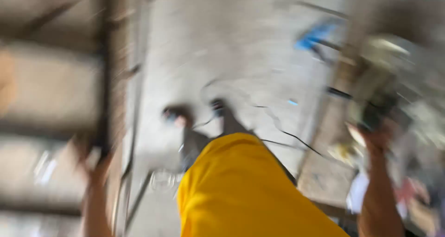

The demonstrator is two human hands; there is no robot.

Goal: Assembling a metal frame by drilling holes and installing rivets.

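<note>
view: heavily blurred, looking down
torso: yellow shirt (241,186)
left hand (98,165): by dark upright post (107,65)
right hand (378,137): raised at blurred dark object (378,107)
ground: grey concrete floor (222,47)

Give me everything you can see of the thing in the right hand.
The picture is badly motion-blurred. The right hand is raised at the right edge, its grip closed on a dark, bulky object with greenish and pale patches. It looks like a tool, but its kind, parts and material cannot be told. It sits above the hand, in front of blurred clutter, over the grey floor.
</note>
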